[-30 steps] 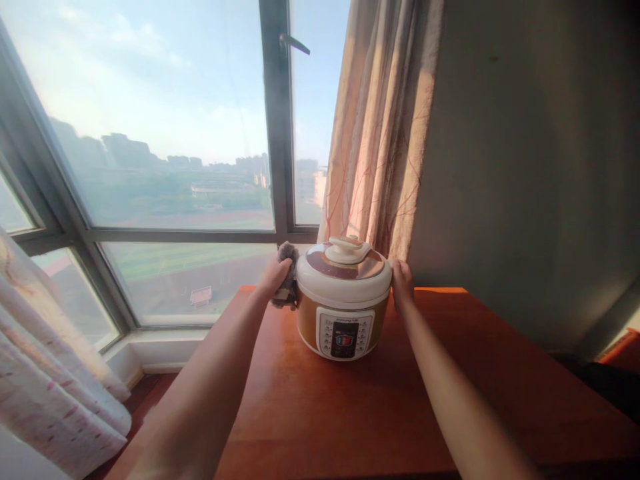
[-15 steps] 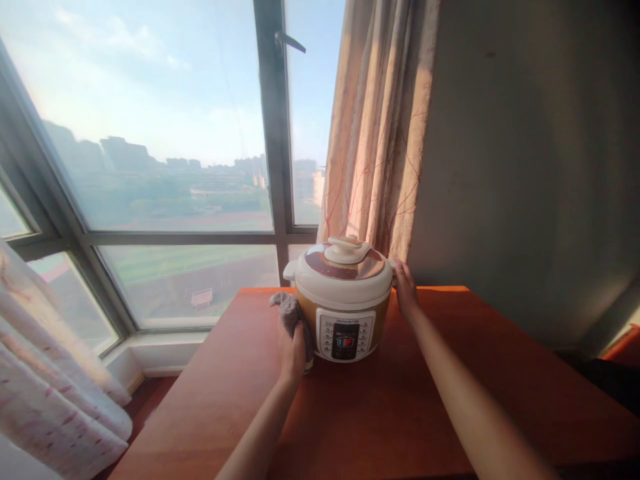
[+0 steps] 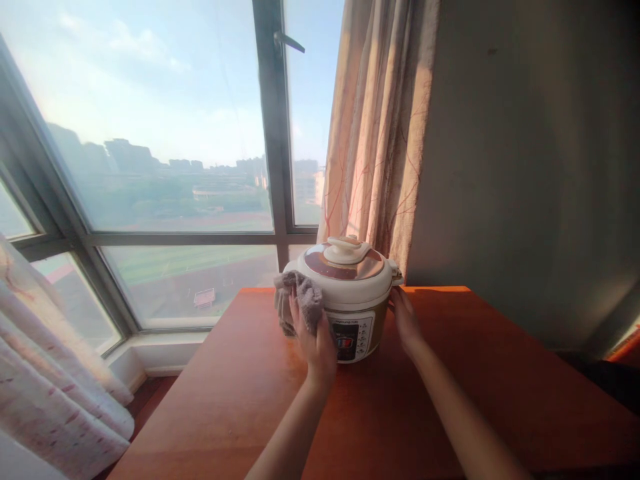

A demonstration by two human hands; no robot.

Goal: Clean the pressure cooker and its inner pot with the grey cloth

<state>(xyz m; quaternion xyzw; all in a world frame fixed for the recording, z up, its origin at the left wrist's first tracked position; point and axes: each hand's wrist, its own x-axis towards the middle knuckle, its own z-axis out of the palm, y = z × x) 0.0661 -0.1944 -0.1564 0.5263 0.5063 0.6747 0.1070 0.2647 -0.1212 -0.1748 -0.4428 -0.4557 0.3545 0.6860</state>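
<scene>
Wiping of the cooker (image 3: 350,300) was the work in hand. The appliance stood upright on the wooden table (image 3: 450,400), near its far edge, just in front of the curtain (image 3: 380,133) and beside the window (image 3: 150,133). Its lid (image 3: 345,263) sat closed on the body, and the control panel (image 3: 350,333) faced the person.

Left hand (image 3: 313,337): the fingers were laid flat and close together over a grey cloth (image 3: 300,303), pressing it against the cooker's front-left wall just below the lid rim. The cloth lay between the fingers and the housing; loose folds bunched above and to the left of the fingertips, touching the lid edge.

Right hand (image 3: 405,320): the palm rested against the cooker's right wall, below the side handle (image 3: 395,272). The fingers appeared lightly curved along the housing; whether they gripped or merely braced could not be told.

Recommended practice, as a judgement: pressure from the cloth hand should be met by equal counter-pressure from the bracing hand, so that the cooker does not slide on the smooth tabletop. Strokes should follow the curve of the wall, with the cloth kept flat under the fingers rather than bunched. Care is advised near the control panel, where firm pressure could operate a button.
</scene>
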